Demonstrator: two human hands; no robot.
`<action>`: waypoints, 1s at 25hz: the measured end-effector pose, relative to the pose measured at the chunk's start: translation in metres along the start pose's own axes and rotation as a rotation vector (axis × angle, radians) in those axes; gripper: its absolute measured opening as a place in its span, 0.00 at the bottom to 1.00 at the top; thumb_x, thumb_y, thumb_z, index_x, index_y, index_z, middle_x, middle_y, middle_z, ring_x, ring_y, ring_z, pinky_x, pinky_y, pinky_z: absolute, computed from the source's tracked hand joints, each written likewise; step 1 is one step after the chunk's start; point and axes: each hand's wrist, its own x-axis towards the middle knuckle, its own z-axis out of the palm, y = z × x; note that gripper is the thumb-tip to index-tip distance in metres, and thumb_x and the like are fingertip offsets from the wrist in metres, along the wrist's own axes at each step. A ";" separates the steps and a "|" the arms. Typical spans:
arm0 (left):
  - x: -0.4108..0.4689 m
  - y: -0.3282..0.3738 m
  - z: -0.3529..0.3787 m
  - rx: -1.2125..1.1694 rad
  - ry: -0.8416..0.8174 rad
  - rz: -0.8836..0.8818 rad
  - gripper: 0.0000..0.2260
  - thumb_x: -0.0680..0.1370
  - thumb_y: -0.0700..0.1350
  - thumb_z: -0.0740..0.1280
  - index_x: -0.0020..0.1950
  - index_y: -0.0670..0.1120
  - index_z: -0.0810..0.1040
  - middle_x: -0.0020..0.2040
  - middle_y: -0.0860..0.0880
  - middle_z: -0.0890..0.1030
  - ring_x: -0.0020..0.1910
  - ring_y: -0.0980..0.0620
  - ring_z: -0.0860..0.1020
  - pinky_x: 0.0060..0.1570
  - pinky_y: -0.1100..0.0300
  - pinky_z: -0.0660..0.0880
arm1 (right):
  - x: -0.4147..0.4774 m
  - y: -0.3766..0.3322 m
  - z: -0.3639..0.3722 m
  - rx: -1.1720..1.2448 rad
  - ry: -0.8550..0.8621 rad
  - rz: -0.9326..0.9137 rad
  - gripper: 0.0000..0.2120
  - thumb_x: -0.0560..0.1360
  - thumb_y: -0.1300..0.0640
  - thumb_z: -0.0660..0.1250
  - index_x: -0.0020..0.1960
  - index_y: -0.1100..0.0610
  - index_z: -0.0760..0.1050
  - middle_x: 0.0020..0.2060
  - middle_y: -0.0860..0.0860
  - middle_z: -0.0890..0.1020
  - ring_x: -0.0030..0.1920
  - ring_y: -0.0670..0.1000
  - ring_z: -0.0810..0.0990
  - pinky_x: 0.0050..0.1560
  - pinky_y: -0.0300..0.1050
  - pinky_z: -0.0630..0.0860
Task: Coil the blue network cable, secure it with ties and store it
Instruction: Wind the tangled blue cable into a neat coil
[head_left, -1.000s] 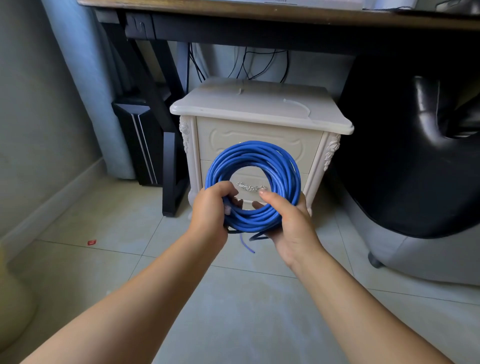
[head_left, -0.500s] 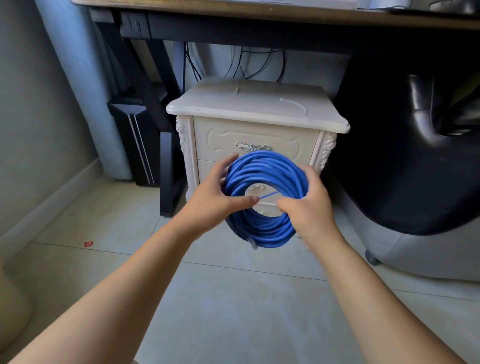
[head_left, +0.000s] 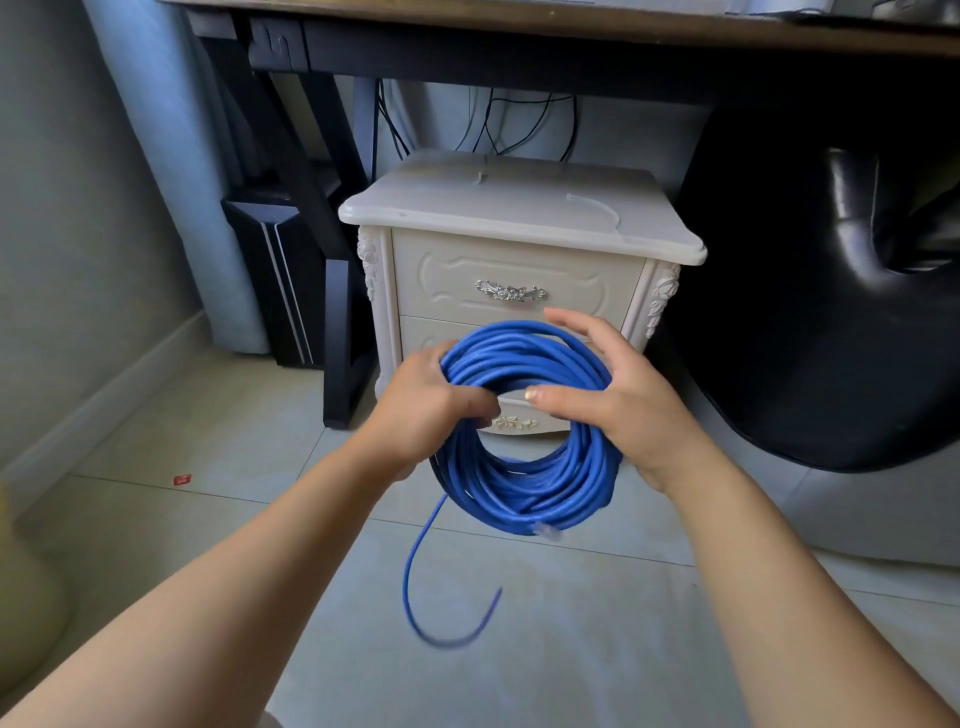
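A thick coil of blue network cable (head_left: 524, 483) hangs in the air in front of a cream bedside cabinet (head_left: 511, 270). My left hand (head_left: 426, 415) grips the coil's left side, fingers curled through the ring. My right hand (head_left: 618, 400) holds the upper right side, thumb across the front and fingers spread behind. One loose end of the cable (head_left: 415, 577) dangles below in a blurred curve. A clear plug (head_left: 548, 531) sticks out at the coil's bottom. On the cabinet top lie two white ties (head_left: 592, 205).
The cabinet has two drawers, the upper with a silver handle (head_left: 510, 291). A dark desk (head_left: 519, 47) spans above. A black computer tower (head_left: 280, 280) stands left, a black chair (head_left: 831, 291) right. Tiled floor (head_left: 218, 431) with a small red scrap (head_left: 182, 479).
The coil has dropped lower and tipped toward me. A loose end has fallen free and swings below it. My right hand shifted from the coil's right edge to its top right.
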 end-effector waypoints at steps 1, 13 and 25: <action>0.001 -0.001 -0.001 -0.088 0.036 -0.038 0.13 0.60 0.37 0.70 0.43 0.38 0.76 0.32 0.46 0.76 0.31 0.48 0.76 0.42 0.46 0.78 | 0.001 0.001 -0.001 0.121 -0.010 0.043 0.31 0.64 0.53 0.77 0.64 0.42 0.73 0.58 0.44 0.81 0.57 0.49 0.82 0.59 0.54 0.77; -0.003 0.001 0.015 -0.535 0.378 -0.278 0.04 0.70 0.35 0.67 0.43 0.41 0.77 0.28 0.47 0.74 0.27 0.49 0.75 0.39 0.54 0.78 | 0.000 0.004 0.026 0.715 0.184 0.256 0.34 0.64 0.30 0.63 0.63 0.48 0.78 0.57 0.56 0.82 0.55 0.59 0.84 0.62 0.65 0.74; -0.015 -0.006 0.037 -0.566 0.304 -0.198 0.02 0.73 0.36 0.68 0.45 0.40 0.77 0.38 0.43 0.79 0.38 0.47 0.80 0.45 0.51 0.76 | 0.002 0.024 0.052 0.681 0.483 0.250 0.16 0.71 0.68 0.71 0.58 0.63 0.75 0.44 0.61 0.81 0.44 0.60 0.84 0.56 0.61 0.79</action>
